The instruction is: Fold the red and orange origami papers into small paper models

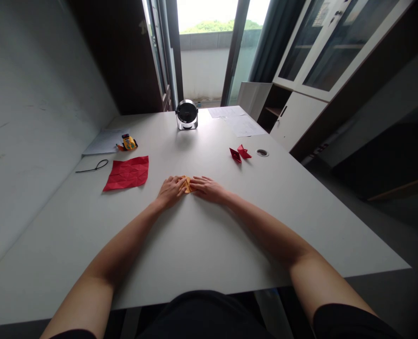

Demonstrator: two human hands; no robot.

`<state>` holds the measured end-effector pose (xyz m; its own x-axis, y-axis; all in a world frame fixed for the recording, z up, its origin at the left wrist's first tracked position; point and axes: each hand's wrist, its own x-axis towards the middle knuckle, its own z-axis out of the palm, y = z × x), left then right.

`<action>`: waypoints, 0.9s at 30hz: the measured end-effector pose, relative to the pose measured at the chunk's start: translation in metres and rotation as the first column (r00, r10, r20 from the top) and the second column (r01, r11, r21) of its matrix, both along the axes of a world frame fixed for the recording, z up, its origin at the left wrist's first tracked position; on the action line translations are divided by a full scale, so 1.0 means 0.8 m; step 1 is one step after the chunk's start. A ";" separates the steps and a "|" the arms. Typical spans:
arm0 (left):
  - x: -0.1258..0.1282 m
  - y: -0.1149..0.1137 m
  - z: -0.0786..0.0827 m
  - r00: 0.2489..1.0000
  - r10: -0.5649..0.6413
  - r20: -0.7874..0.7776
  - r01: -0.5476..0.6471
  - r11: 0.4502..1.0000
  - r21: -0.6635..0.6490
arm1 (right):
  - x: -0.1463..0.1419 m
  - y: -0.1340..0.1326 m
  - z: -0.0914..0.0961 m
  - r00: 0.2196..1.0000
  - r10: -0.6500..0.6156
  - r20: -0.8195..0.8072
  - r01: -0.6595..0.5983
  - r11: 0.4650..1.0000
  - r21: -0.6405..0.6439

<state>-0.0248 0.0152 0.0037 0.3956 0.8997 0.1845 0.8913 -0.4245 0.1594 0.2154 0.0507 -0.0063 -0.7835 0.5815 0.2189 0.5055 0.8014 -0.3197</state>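
Note:
A small folded piece of orange paper (187, 184) lies flat on the white table, partly hidden by both hands. My left hand (172, 190) covers its left side, the fingers bent together and gripping it against the tabletop. Stretched out flat, the fingers of my right hand (209, 189) rest on the paper's right side. A creased red paper sheet (127, 173) is spread out to the left of my hands. Farther off on the right, two small folded red papers, one dark red (235, 155) and one brighter (244, 151), stand close together.
A black cable tie (97, 166) lies by the red sheet, with a yellow tape measure (127, 142) behind it. Toward the back stands a small black fan (186, 114). White papers (244, 125) lie far right, near a round cable hole (262, 153) in the table (209, 254).

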 end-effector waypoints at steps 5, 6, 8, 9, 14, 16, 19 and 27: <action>-0.002 0.002 -0.003 1.000 0.015 -0.010 -0.015 1.000 -0.002 | -0.004 -0.010 0.003 0.993 0.005 0.119 -0.001 0.999 -0.034; -0.003 0.002 -0.004 1.000 0.007 -0.013 -0.007 1.000 -0.006 | -0.005 -0.011 0.004 0.992 0.000 0.128 0.005 0.999 -0.038; -0.003 0.004 -0.009 0.999 -0.025 -0.022 0.024 0.999 -0.027 | -0.007 -0.012 0.004 0.989 -0.013 0.148 0.020 0.999 -0.043; -0.003 0.004 -0.011 0.999 -0.043 -0.028 0.041 0.998 -0.048 | -0.008 -0.012 0.005 0.987 -0.021 0.162 0.029 0.998 -0.047; -0.005 0.007 -0.015 0.997 -0.053 -0.054 0.044 0.988 -0.146 | -0.009 -0.012 0.009 0.969 -0.047 0.242 0.067 0.995 -0.076; -0.005 0.007 -0.014 0.997 -0.047 -0.055 0.038 0.987 -0.154 | -0.008 -0.014 0.014 0.961 -0.065 0.271 0.089 0.993 -0.078; -0.004 0.006 -0.013 0.998 -0.041 -0.043 0.034 0.987 -0.159 | -0.005 -0.018 0.023 0.943 -0.095 0.320 0.127 0.989 -0.080; -0.004 0.010 -0.021 0.999 -0.037 0.020 0.040 0.987 -0.155 | 0.008 -0.034 0.056 0.887 -0.167 0.430 0.212 0.975 -0.060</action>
